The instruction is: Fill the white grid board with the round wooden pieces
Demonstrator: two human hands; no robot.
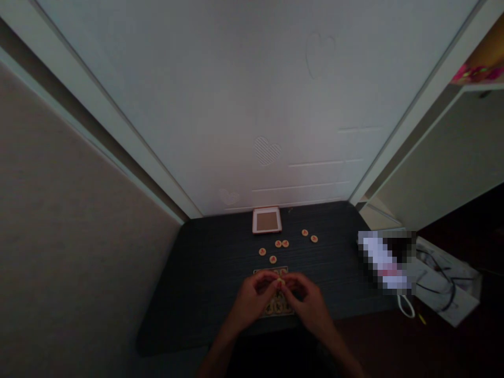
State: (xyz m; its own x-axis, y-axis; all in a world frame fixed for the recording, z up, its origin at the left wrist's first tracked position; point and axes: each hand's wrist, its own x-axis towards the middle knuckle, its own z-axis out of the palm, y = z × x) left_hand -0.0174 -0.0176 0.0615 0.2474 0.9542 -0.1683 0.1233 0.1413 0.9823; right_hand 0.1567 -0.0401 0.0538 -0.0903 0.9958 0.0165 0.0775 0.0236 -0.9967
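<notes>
My left hand [254, 296] and my right hand [311, 302] meet close to the front of the dark table. Thumbs and fingertips of both pinch a small round Chinese chess piece [280, 283], mostly covered by the fingers. Directly beneath them lies a shallow box [290, 314] with rows of round pieces inside; its middle is partly hidden by my hands. Beyond it, several loose discs with red marks are scattered, among them one piece [273, 259] near the box's far edge and another piece [262, 252] to its left.
A pink-edged box lid [255, 220] rests at the table's back, near a white panel [236, 105] with heart patterns. Farther right lie two more pieces, one piece [314, 239] nearer me. A blurred-out item and a white box [444, 307] with cables stand past the right edge.
</notes>
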